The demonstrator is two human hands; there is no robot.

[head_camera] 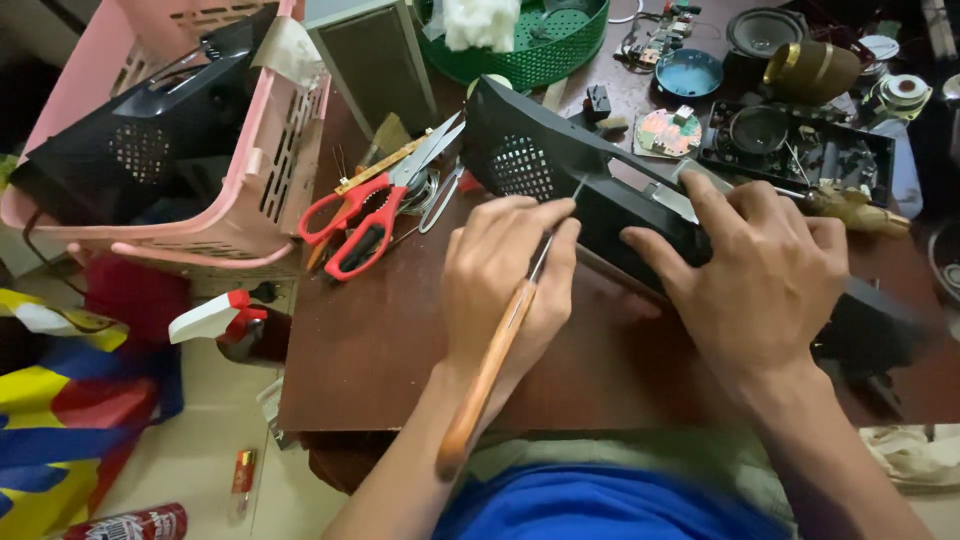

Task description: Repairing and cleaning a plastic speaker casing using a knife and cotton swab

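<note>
red scissors (pixel 362 215) | pink basket (pixel 255 190) | green basket (pixel 545 55) | spray bottle (pixel 228 322) | perhaps a circuit board (pixel 667 131)
</note>
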